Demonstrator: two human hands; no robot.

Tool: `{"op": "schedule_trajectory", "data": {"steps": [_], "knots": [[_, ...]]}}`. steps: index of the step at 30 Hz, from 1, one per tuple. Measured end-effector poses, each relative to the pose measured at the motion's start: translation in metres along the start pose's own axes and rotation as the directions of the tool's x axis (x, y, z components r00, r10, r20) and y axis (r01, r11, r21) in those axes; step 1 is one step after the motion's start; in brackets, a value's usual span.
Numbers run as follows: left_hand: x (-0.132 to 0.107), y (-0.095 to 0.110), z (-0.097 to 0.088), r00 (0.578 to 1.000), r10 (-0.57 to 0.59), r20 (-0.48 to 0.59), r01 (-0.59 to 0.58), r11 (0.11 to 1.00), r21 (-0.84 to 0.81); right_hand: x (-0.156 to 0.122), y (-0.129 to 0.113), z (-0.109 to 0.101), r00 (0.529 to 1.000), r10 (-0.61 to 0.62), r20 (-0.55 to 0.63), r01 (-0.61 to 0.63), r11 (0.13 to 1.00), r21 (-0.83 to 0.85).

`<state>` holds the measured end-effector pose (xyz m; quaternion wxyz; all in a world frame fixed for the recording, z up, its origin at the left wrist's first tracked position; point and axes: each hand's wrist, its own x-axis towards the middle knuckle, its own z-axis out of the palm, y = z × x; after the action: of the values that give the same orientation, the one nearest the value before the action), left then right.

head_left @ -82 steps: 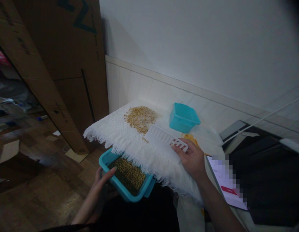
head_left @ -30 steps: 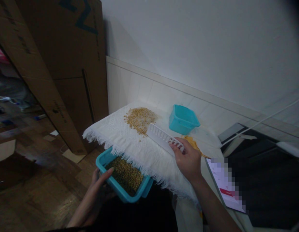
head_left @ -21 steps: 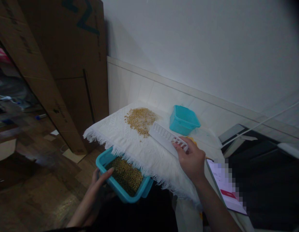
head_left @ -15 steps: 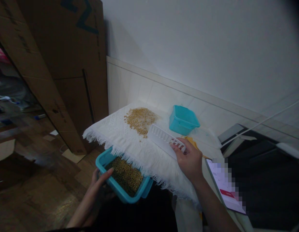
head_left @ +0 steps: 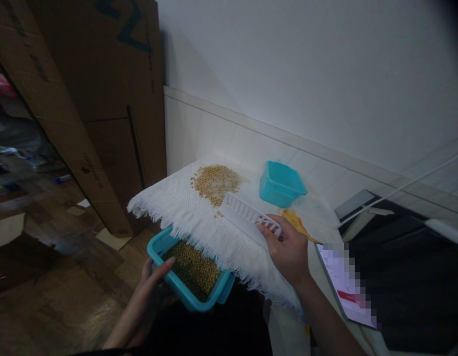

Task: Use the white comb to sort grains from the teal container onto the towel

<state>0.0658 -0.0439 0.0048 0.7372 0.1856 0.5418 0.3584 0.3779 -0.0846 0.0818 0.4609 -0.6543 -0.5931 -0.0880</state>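
My left hand grips the near-left rim of a teal plastic tub full of tan beans, held just below the fringed front edge of a white towel. My right hand holds a white slotted plastic scraper, which lies flat on the towel. A pile of loose beans sits on the towel just beyond the scraper's far end. One or two stray beans lie beside the scraper.
A second, empty teal tub stands at the back of the towel near the wall. A yellow scrap lies right of my hand, and a white printed card lies beyond it. Large cardboard boxes stand left over wooden floor.
My right hand has drawn the scraper slightly toward the towel's front edge, away from the bean pile. The left hand and its tub have hardly moved.
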Motion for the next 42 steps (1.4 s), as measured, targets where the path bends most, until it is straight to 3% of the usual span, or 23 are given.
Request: {"op": "schedule_trajectory", "data": {"steps": [9, 15, 21, 25, 31, 38, 42], "knots": [[0.011, -0.002, -0.003, 0.999, 0.003, -0.047, -0.001, 0.999, 0.041, 0.001, 0.009, 0.013, 0.998, -0.047, 0.040, 0.044, 0.998, 0.052], [0.017, -0.001, -0.012, 0.997, 0.030, -0.067, -0.026, 0.998, 0.060, -0.005, -0.006, 0.011, 0.988, -0.145, 0.059, 0.140, 0.987, 0.082], [0.008, 0.004, -0.005, 0.997, 0.018, -0.070, -0.014, 0.998, 0.058, -0.011, -0.023, 0.006, 0.977, -0.212, 0.023, 0.210, 0.974, 0.081], [0.006, 0.003, -0.003, 0.998, 0.015, -0.056, -0.013, 0.999, 0.042, -0.007, -0.018, 0.003, 0.981, -0.186, -0.059, 0.186, 0.982, 0.002], [0.007, 0.000, -0.004, 0.999, 0.005, -0.032, -0.004, 1.000, 0.028, -0.006, -0.006, 0.009, 0.979, -0.200, 0.026, 0.199, 0.979, 0.035], [0.006, 0.001, -0.002, 0.999, -0.001, -0.046, 0.003, 0.999, 0.041, -0.018, -0.030, 0.009, 0.976, -0.200, 0.085, 0.191, 0.976, 0.108], [0.004, 0.001, -0.001, 0.999, 0.015, -0.035, -0.014, 0.999, 0.037, -0.016, -0.031, 0.001, 0.987, -0.160, 0.031, 0.158, 0.985, 0.070]]}}
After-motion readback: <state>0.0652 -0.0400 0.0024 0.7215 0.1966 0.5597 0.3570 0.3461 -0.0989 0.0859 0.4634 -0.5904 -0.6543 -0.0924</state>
